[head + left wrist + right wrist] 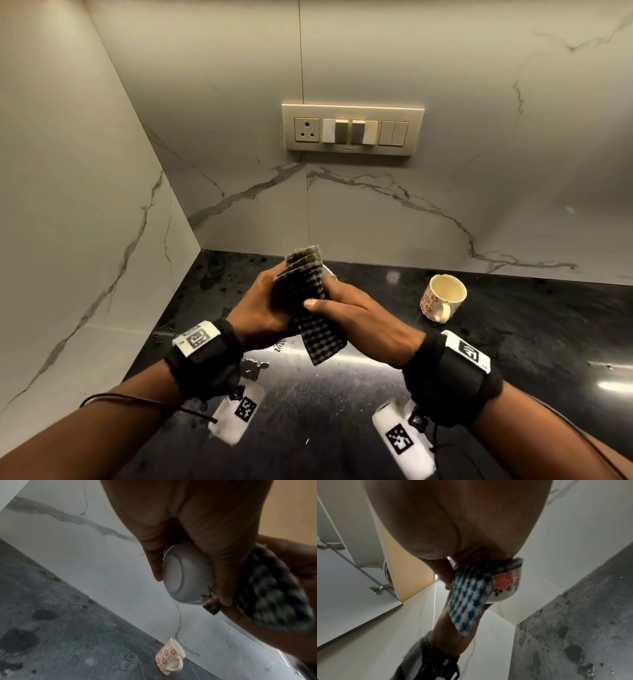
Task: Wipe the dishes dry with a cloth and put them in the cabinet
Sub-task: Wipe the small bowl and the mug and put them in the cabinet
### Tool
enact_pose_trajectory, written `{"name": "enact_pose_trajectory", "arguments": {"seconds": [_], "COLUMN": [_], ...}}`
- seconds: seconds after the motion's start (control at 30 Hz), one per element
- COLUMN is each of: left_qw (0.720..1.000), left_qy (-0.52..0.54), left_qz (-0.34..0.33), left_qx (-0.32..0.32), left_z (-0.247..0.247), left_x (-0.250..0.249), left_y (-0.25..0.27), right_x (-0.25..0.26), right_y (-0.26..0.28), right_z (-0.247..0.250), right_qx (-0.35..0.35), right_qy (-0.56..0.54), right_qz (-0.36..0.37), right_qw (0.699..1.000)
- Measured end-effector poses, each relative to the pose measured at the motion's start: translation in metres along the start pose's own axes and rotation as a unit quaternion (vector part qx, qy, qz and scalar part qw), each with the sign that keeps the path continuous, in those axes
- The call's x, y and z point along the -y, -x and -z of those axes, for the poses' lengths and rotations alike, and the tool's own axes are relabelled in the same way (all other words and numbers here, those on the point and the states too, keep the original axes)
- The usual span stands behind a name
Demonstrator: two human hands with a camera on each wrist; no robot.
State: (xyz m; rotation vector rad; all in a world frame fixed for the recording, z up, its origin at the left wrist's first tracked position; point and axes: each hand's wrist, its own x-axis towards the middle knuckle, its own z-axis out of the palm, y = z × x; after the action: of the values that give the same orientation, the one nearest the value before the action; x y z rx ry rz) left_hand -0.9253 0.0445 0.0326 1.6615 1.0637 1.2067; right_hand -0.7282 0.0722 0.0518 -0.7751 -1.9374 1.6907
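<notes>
Head view: your left hand [263, 308] and right hand [359, 308] meet above the counter [513, 342], with the cloth [308, 301] between them. A mug [443, 296] stands well apart at 3 o'clock.
Left wrist: your fingers [153, 562] curl round the bowl [181, 574].
Right wrist: your right hand pinches the cloth over the bowl's rim.

black speckled countertop [513, 342], wet in patches, carries one upright flowered mug [443, 297].

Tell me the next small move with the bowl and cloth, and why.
Probably turn the bowl in the left hand so the cloth, pinched by the right hand, reaches its bare base. The cloth covers only the rim side; the base shows uncovered in the left wrist view.
</notes>
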Motion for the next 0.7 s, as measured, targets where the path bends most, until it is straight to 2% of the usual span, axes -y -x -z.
{"name": "enact_pose_trajectory", "arguments": {"seconds": [0.1, 0.2, 0.3, 0.37, 0.47, 0.6, 0.7], "left_qw": [0.996, 0.992, 0.996, 0.996, 0.994, 0.983, 0.971], "left_qy": [-0.09, -0.125, -0.082, -0.069, -0.036, 0.013, 0.058], "left_qz": [-0.029, -0.012, 0.027, 0.047, 0.081, 0.115, 0.16], "left_qx": [-0.008, -0.018, 0.018, 0.041, 0.069, 0.143, 0.166], "left_z": [0.008, 0.015, 0.013, 0.01, 0.009, 0.005, 0.006], "left_x": [-0.006, -0.004, -0.003, -0.002, -0.002, -0.005, -0.003], "left_y": [-0.002, -0.003, -0.002, 0.0, -0.001, -0.004, -0.005], "right_x": [0.004, 0.008, 0.005, 0.002, -0.002, 0.003, 0.013], "right_y": [0.007, 0.011, 0.013, 0.015, 0.016, 0.01, 0.004], "right_z": [0.013, 0.027, 0.042, 0.051, 0.057, 0.065, 0.065], "right_qx": [0.046, 0.116, 0.162, 0.184, 0.214, 0.227, 0.237], "right_qy": [-0.03, 0.005, 0.183, 0.321, 0.473, 0.613, 0.684], "right_qz": [-0.003, 0.004, 0.027, 0.049, 0.139, 0.233, 0.283], "right_qw": [0.998, 0.993, 0.969, 0.928, 0.843, 0.72, 0.629]}}
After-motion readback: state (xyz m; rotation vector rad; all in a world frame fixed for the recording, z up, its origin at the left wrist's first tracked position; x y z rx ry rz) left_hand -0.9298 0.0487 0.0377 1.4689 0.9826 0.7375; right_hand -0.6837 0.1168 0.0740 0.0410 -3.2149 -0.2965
